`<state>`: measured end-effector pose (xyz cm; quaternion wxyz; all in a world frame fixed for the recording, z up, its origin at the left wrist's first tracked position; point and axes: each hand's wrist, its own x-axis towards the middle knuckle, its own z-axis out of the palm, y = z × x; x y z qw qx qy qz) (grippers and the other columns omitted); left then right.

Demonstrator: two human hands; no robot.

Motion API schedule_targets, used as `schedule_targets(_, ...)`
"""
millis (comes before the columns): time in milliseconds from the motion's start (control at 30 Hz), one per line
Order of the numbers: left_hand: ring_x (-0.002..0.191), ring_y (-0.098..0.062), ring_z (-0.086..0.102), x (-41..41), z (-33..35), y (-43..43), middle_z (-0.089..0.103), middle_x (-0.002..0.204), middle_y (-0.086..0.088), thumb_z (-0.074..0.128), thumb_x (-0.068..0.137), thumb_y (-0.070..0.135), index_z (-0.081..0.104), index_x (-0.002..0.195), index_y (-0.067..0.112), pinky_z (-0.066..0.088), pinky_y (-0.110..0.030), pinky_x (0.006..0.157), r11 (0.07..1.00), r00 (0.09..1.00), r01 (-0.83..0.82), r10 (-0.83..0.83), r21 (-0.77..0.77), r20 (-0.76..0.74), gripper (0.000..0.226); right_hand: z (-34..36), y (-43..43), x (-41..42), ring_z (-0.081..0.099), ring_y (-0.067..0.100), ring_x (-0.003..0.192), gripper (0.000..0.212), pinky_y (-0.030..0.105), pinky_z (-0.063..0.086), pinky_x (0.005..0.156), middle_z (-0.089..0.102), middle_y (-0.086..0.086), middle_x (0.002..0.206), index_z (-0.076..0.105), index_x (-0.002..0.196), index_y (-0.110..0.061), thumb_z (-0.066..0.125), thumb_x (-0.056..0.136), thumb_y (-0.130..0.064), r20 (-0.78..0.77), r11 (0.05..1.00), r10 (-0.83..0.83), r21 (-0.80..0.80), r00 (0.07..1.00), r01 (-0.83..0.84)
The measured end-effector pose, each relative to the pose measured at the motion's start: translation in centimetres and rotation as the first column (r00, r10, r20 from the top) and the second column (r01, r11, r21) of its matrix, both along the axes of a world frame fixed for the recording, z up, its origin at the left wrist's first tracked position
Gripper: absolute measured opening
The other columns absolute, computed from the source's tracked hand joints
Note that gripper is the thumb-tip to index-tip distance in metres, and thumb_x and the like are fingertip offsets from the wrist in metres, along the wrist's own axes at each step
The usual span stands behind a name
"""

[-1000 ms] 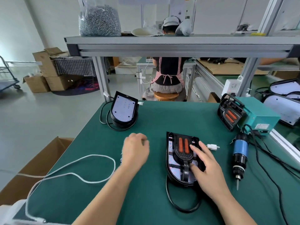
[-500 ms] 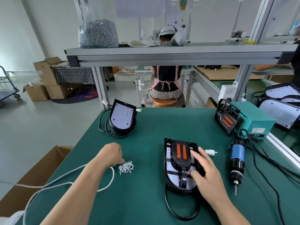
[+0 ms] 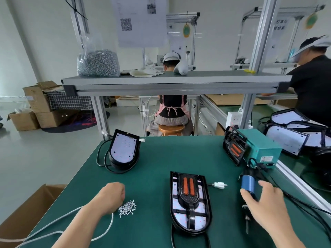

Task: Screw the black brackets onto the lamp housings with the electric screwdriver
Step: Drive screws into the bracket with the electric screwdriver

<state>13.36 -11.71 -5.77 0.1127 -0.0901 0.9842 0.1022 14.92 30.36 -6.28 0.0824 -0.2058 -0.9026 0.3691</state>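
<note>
On the green felt surface [image 3: 161,158], the rounded lamp housing [image 3: 198,221] under its ribbed black bracket [image 3: 187,200] lies at 6 o'clock, the right grip [image 3: 265,203] wraps the cylindrical blue electric screwdriver [image 3: 248,182] at 4 o'clock, and the left grip [image 3: 112,196] curls beside glinting metal screws [image 3: 127,208] at 8 o'clock, whether pinching one I cannot tell.

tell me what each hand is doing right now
left hand: curled shut beside the screws, contents hidden
right hand: gripping the electric screwdriver

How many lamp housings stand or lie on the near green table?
3: back-left housing, centre housing, housing leaning on the teal box. Other housings stacked beyond, partly hidden.
</note>
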Motion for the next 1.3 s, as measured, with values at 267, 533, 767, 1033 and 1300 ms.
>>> schedule_targets(267,0.082,-0.013,0.056,0.2,1.0,1.9,0.061,0.085,0.008,0.049,0.083,0.009,0.053,0.078,0.028,0.043,-0.025,0.067,0.984,0.939,0.002,0.06,0.181,-0.338,0.02,-1.0,-0.1,-2.4,0.059,0.025,0.078,0.088,0.033,0.039,0.059,0.059,0.004,0.096,0.018,0.15,-0.012,0.069,0.083,-0.034,0.131,0.995,-0.015,0.103,0.991,0.001)
schedule_targets(533,0.06,-0.005,0.053,1.7,1.4,9.6,0.065,0.068,0.007,0.066,0.08,0.004,0.069,0.075,0.024,0.046,-0.017,0.06,0.691,0.899,0.179,0.174,0.7,-0.402,0.021,-0.2,0.3,-3.2,0.062,0.027,0.07,0.047,0.032,0.046,0.059,0.064,0.011,0.081,0.043,0.096,-0.009,0.075,0.071,-0.032,0.17,0.978,-0.089,-0.174,0.981,0.119)
schedule_targets(767,0.075,-0.014,0.072,2.1,-0.4,10.8,0.073,0.079,-0.004,0.058,0.091,-0.006,0.068,0.083,0.014,0.055,-0.025,0.071,0.536,0.903,0.166,0.254,0.828,-0.345,0.023,0.1,1.8,-2.1,0.058,0.023,0.056,0.026,0.029,0.044,0.053,0.065,0.014,0.067,0.054,0.102,0.003,0.064,0.078,0.0,0.117,0.749,-0.042,-0.654,0.992,0.109)
schedule_targets(1033,0.071,-0.015,0.072,2.0,-0.9,11.8,0.074,0.078,-0.007,0.06,0.09,-0.01,0.072,0.083,0.011,0.053,-0.019,0.063,0.428,0.901,0.192,0.279,0.883,-0.331,0.025,0.5,-1.5,-1.0,0.055,0.02,0.044,0.04,0.023,0.05,0.04,0.063,0.013,0.068,0.061,0.105,-0.005,0.065,0.094,-0.043,-0.127,0.251,-0.129,-0.964,0.984,-0.091)
schedule_targets(1300,0.072,-0.02,0.073,2.1,-0.6,12.8,0.074,0.077,-0.01,0.06,0.09,-0.013,0.072,0.081,0.008,0.056,-0.021,0.063,0.407,0.91,0.212,0.249,0.888,-0.331,0.026,2.9,-5.4,-1.1,0.054,0.014,0.052,0.039,0.023,0.05,0.043,0.059,0.009,0.074,0.062,0.11,-0.008,0.072,0.078,-0.027,-0.251,-0.202,-0.097,-0.943,0.963,-0.266)
